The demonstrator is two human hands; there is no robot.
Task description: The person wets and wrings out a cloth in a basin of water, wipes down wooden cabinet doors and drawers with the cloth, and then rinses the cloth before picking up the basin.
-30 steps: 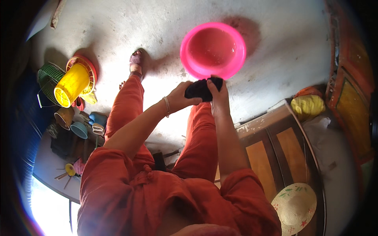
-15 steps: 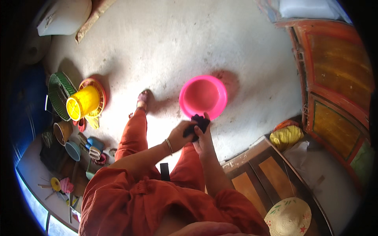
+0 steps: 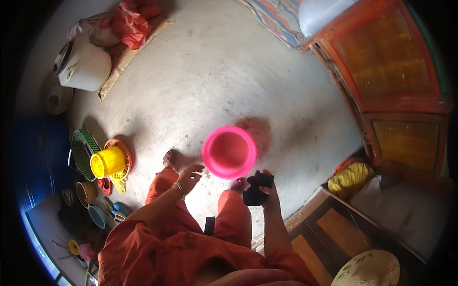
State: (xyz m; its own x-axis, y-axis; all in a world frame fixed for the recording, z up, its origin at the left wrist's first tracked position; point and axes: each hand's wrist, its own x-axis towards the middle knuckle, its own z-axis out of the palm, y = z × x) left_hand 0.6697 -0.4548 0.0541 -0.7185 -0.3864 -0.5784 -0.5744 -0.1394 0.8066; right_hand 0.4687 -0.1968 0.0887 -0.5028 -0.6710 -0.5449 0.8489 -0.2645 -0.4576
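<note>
My right hand grips a bunched black cloth, held out to the right of my knee. The cloth's exact kind cannot be made out. Apart from it, my left hand is open and holds nothing, its fingers loosely spread. A light bangle circles that wrist. On the floor just beyond both hands stands a round pink basin with liquid in it that looks pinkish. Neither hand touches the basin.
Left of my feet are a yellow bucket, a green basket and several small basins. An orange wooden cabinet stands at the right. Near my right side lie a straw hat and a yellow bag.
My hands, together on the black cloth before, have separated. The left let go and moved left; the right carried the cloth rightward. The view has shifted, showing more of the far floor.
</note>
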